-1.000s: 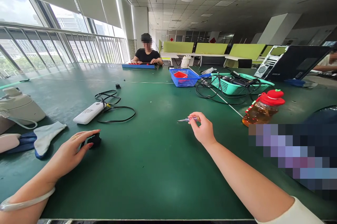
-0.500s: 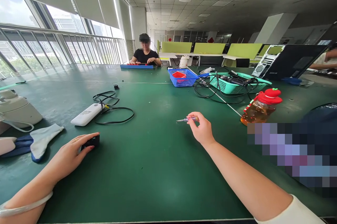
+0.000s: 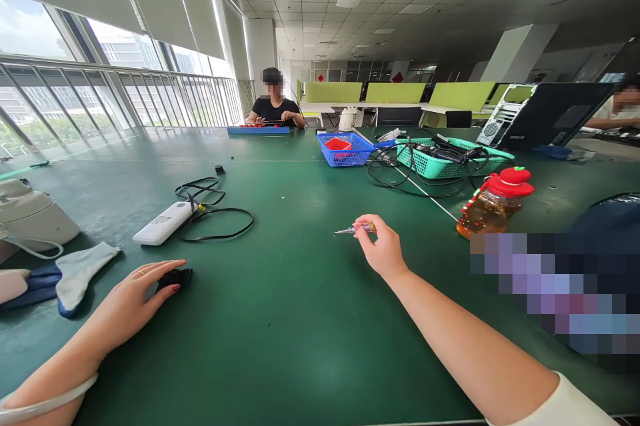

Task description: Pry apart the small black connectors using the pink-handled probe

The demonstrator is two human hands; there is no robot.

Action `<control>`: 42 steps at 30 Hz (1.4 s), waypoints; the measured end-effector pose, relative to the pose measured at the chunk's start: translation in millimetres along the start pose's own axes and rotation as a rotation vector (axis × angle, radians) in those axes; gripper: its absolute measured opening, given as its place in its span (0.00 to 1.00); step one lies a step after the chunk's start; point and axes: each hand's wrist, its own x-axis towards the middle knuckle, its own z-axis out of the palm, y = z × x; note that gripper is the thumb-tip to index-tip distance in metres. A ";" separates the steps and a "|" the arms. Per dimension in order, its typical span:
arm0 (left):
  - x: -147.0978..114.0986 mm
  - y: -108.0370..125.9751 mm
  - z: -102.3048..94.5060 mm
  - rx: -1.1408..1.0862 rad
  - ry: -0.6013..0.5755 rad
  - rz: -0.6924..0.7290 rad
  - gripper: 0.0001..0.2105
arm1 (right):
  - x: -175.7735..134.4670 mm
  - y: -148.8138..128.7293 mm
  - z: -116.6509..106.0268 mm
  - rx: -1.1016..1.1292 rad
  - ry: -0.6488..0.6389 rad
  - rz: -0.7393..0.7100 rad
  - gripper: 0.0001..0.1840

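My right hand (image 3: 383, 246) pinches a small screwdriver (image 3: 369, 228) by its clear purplish handle, just above the green table (image 3: 310, 319). The thin metal tip points left. My left hand (image 3: 135, 296) rests at the lower left over a small black block-like object (image 3: 176, 278), which lies low on the table. Its index finger and thumb are stretched out and apart on either side of that object, and the palm hides part of it. A white power bank (image 3: 165, 223) with a black cable (image 3: 233, 238) lies beyond my left hand.
A blue-and-white cloth item (image 3: 83, 273) and a cream bottle (image 3: 37, 219) stand at the left. At the right are a red-lidded bottle (image 3: 493, 206), a teal basket (image 3: 435, 163) of cables and a blue basket (image 3: 345, 153). A person (image 3: 274, 103) sits across the table.
The black object beneath my left hand has tipped from upright to lying flatter, and the left fingers have loosened around it. My right hand stays in place with the screwdriver.
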 end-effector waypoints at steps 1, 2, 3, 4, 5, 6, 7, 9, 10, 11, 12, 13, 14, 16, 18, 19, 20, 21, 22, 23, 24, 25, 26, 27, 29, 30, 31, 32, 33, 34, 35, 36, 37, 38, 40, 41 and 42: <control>-0.1 0.2 -0.6 0.004 0.005 0.000 0.22 | 0.1 -0.3 -0.1 0.001 0.001 -0.004 0.08; -0.5 0.6 -1.2 0.007 0.017 -0.003 0.21 | 0.1 -0.7 -0.2 0.000 0.001 -0.009 0.08; -1.0 1.4 -1.9 0.010 0.035 -0.010 0.20 | 0.2 -1.2 -0.3 -0.002 0.003 -0.018 0.08; -1.6 2.9 -2.8 0.012 0.057 -0.021 0.19 | 0.2 -1.7 -0.4 -0.006 0.007 -0.030 0.07; -2.1 5.4 -4.1 0.014 0.080 -0.032 0.18 | 0.1 -2.4 -0.5 -0.012 0.010 -0.046 0.07; -2.3 9.2 -5.9 0.013 0.096 -0.037 0.18 | 0.0 -3.1 -0.6 -0.018 0.012 -0.065 0.07; -2.0 14.4 -8.0 0.010 0.101 -0.031 0.18 | -0.2 -3.9 -0.5 -0.025 0.011 -0.086 0.06; 1.3 30.4 -13.2 -0.013 0.074 0.052 0.19 | -0.8 -5.4 -0.2 -0.038 0.001 -0.139 0.06; 4.6 41.4 -16.0 -0.034 0.044 0.124 0.20 | -1.1 -6.1 0.1 -0.047 -0.011 -0.168 0.06; 9.3 54.6 -18.6 -0.062 0.015 0.219 0.20 | -1.4 -6.8 0.6 -0.060 -0.023 -0.204 0.06; 15.3 69.8 -20.5 -0.088 -0.017 0.298 0.21 | -1.7 -7.5 1.1 -0.077 -0.034 -0.248 0.06; 22.6 86.5 -21.4 -0.105 -0.047 0.366 0.20 | -2.0 -8.3 1.8 -0.097 -0.046 -0.300 0.06; 31.2 104.2 -21.0 -0.119 -0.081 0.435 0.19 | -2.4 -9.3 2.4 -0.118 -0.060 -0.359 0.07; 51.6 139.9 -15.1 -0.144 -0.137 0.555 0.17 | -3.4 -12.0 3.5 -0.144 -0.093 -0.486 0.09; 74.2 171.7 -2.2 -0.164 -0.151 0.613 0.15 | -4.9 -15.5 4.1 -0.152 -0.141 -0.582 0.11; 85.6 184.9 6.3 -0.173 -0.144 0.612 0.15 | -5.8 -17.4 4.3 -0.153 -0.170 -0.612 0.12; 96.4 196.1 15.5 -0.179 -0.141 0.597 0.14 | -6.6 -19.1 4.5 -0.156 -0.202 -0.632 0.12; 106.3 205.1 25.0 -0.186 -0.135 0.574 0.14 | -7.4 -20.5 4.6 -0.161 -0.235 -0.642 0.13; 115.1 212.1 34.3 -0.197 -0.123 0.549 0.14 | -8.1 -21.6 4.8 -0.167 -0.268 -0.644 0.13; 122.4 217.0 43.0 -0.212 -0.114 0.527 0.14 | -8.6 -22.3 5.1 -0.172 -0.300 -0.638 0.13; 128.2 220.1 50.8 -0.227 -0.106 0.508 0.14 | -8.9 -22.7 5.5 -0.176 -0.327 -0.628 0.13; 132.5 221.7 57.6 -0.245 -0.102 0.490 0.14 | -9.1 -22.8 6.0 -0.180 -0.348 -0.616 0.12; 135.3 222.0 63.3 -0.265 -0.101 0.477 0.14 | -9.1 -22.8 6.5 -0.182 -0.364 -0.607 0.12; 136.8 221.4 67.9 -0.284 -0.102 0.469 0.14 | -8.9 -22.8 7.0 -0.182 -0.372 -0.604 0.11; 137.0 218.6 74.3 -0.328 -0.107 0.465 0.15 | -8.6 -23.5 7.6 -0.175 -0.369 -0.611 0.10; 136.3 217.0 76.4 -0.353 -0.109 0.465 0.15 | -8.5 -24.5 7.5 -0.167 -0.360 -0.622 0.10; 135.4 215.6 78.0 -0.379 -0.111 0.461 0.15 | -8.5 -25.9 7.3 -0.155 -0.348 -0.638 0.10; 134.6 214.5 79.1 -0.403 -0.110 0.451 0.16 | -8.7 -27.7 6.9 -0.142 -0.334 -0.659 0.11; 133.9 213.8 80.0 -0.421 -0.109 0.436 0.16 | -9.0 -29.8 6.3 -0.127 -0.318 -0.684 0.11; 133.5 213.3 80.8 -0.431 -0.107 0.418 0.17 | -9.5 -32.2 5.7 -0.114 -0.305 -0.710 0.12; 133.4 213.1 81.5 -0.434 -0.107 0.403 0.18 | -10.2 -34.7 5.1 -0.102 -0.296 -0.735 0.12; 133.5 212.9 82.2 -0.433 -0.108 0.395 0.19 | -11.0 -37.2 4.6 -0.093 -0.293 -0.755 0.12; 133.7 212.7 82.9 -0.431 -0.110 0.397 0.19 | -11.9 -39.6 4.3 -0.087 -0.296 -0.770 0.12; 134.0 212.4 83.6 -0.431 -0.113 0.408 0.19 | -12.7 -41.7 4.1 -0.086 -0.305 -0.781 0.12; 134.5 211.5 84.5 -0.431 -0.113 0.436 0.18 | -14.3 -45.2 4.1 -0.092 -0.333 -0.801 0.11; 134.6 211.0 84.8 -0.430 -0.112 0.448 0.18 | -14.9 -46.4 4.3 -0.096 -0.345 -0.809 0.11; 134.7 210.6 84.8 -0.428 -0.111 0.456 0.18 | -15.3 -47.4 4.4 -0.100 -0.353 -0.813 0.10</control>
